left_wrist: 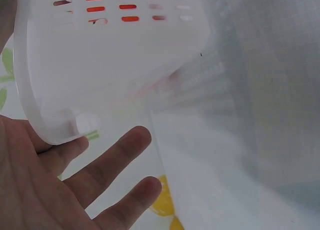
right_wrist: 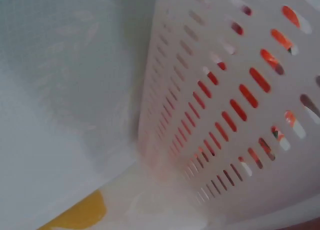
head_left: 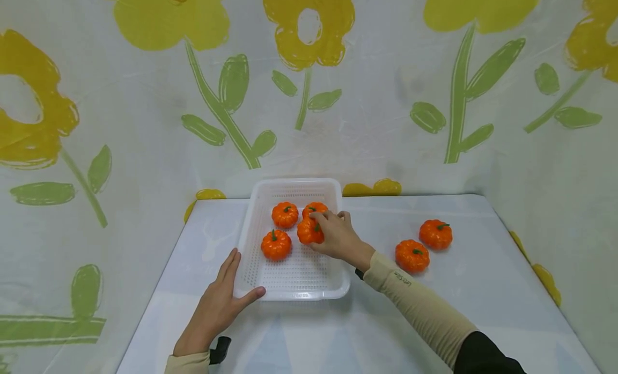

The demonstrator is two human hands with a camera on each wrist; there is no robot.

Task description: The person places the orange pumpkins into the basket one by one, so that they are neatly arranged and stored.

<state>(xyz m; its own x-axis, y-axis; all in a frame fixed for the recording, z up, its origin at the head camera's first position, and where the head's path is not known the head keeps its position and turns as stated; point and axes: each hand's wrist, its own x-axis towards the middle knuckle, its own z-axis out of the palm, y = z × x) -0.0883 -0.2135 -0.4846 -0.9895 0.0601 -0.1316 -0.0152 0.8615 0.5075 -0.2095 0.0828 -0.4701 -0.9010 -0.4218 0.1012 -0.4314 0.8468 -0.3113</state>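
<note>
A white plastic basket [head_left: 299, 280] with slotted walls holds several small orange pumpkins with green stems. Inside it, my right hand [head_left: 338, 237] grips one pumpkin [head_left: 309, 232] from the right. Close behind that is another pumpkin [head_left: 315, 207], partly covered by the fingers. Two more, a rear pumpkin [head_left: 285, 215] and a front pumpkin [head_left: 276, 246], sit to the left. My left hand [head_left: 219, 304] touches the basket's near left corner, its fingers straight along the side. In the left wrist view, the left hand [left_wrist: 45, 175] has its fingers spread beside the basket wall [left_wrist: 120, 55]. The right wrist view shows only slotted wall [right_wrist: 225, 100].
To the right of the basket, two pumpkins lie on the white table [head_left: 483, 288]: a nearer pumpkin [head_left: 412, 256] and a farther pumpkin [head_left: 436, 234]. A flower-printed cloth [head_left: 367, 116] stands behind and around the table.
</note>
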